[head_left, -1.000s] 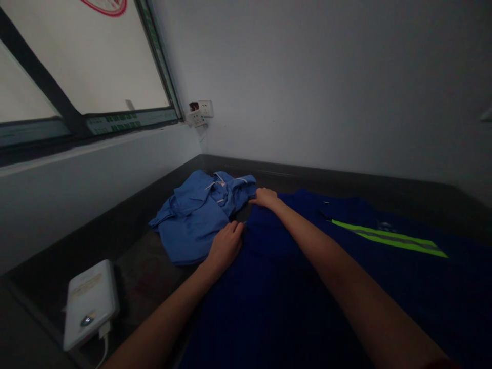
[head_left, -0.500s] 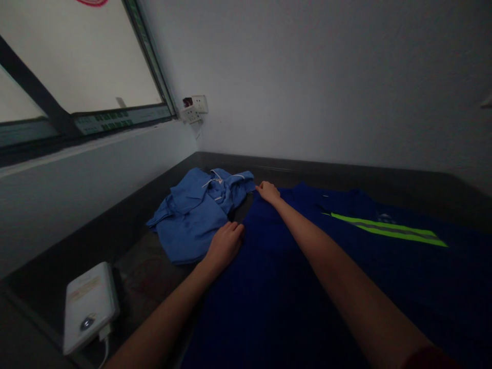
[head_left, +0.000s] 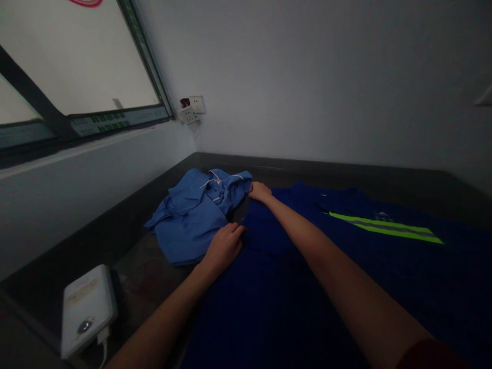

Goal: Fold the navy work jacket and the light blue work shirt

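Note:
A dark blue shirt [head_left: 292, 297] with a bright yellow-green stripe [head_left: 384, 228] lies spread over the dark counter. My left hand [head_left: 223, 247] rests on its left edge, fingers curled and pinching the fabric. My right hand [head_left: 260, 191] reaches further back and grips the far left corner of the same shirt, fingers closed on the cloth. A crumpled light blue shirt [head_left: 196, 212] lies just left of both hands, touching the dark shirt's edge.
A white power bank [head_left: 87, 309] with a cable sits at the near left of the counter [head_left: 126, 266]. Wall sockets [head_left: 192, 110] hang in the back corner below a window [head_left: 73, 77]. A grey wall closes the back.
My right hand shifted slightly left along the dark shirt's far edge, and the fabric there bunched a little. My left hand stayed on the shirt's left edge. The view tilted slightly.

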### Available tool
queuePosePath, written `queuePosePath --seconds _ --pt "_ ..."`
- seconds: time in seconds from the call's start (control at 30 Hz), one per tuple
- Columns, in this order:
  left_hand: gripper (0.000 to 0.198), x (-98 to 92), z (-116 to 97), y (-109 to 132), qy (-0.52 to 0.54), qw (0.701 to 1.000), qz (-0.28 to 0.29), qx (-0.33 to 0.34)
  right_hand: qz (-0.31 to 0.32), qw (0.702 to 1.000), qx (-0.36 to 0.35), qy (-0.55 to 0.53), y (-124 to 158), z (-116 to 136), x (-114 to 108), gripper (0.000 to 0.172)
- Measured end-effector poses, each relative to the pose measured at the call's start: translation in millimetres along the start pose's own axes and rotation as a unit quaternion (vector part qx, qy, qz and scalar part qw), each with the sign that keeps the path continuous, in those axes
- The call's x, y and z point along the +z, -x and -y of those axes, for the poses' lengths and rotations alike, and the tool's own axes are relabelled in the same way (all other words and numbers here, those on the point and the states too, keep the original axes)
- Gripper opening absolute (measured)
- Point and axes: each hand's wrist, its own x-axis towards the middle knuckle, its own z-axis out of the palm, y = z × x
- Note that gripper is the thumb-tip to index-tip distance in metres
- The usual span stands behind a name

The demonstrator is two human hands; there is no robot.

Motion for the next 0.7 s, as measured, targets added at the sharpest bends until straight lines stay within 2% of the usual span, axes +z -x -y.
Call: queuePosePath --seconds 0.13,0.3,0.57,0.7 --pt "0.036 1.4 2.0 -0.5 0.012 1.000 0.001 0.000 -0.031 0.999 0.016 -0.003 -5.3 2.1 -5.3 0.025" --pt "0.035 2.4 3.0 -0.9 0.023 1.000 -0.007 -0.006 -0.062 0.998 0.019 0.003 -2.6 -12.8 -13.1 0.028" --pt "0.030 0.3 10.6 -3.1 0.114 0.992 -0.025 -0.052 -0.085 0.996 0.023 0.017 12.9 -23.1 1.6 0.021" --pt "0.032 1.9 16.5 -3.2 0.139 0.988 -0.032 -0.052 -0.099 0.995 0.022 -0.002 8.0 -26.7 -7.0 0.028"
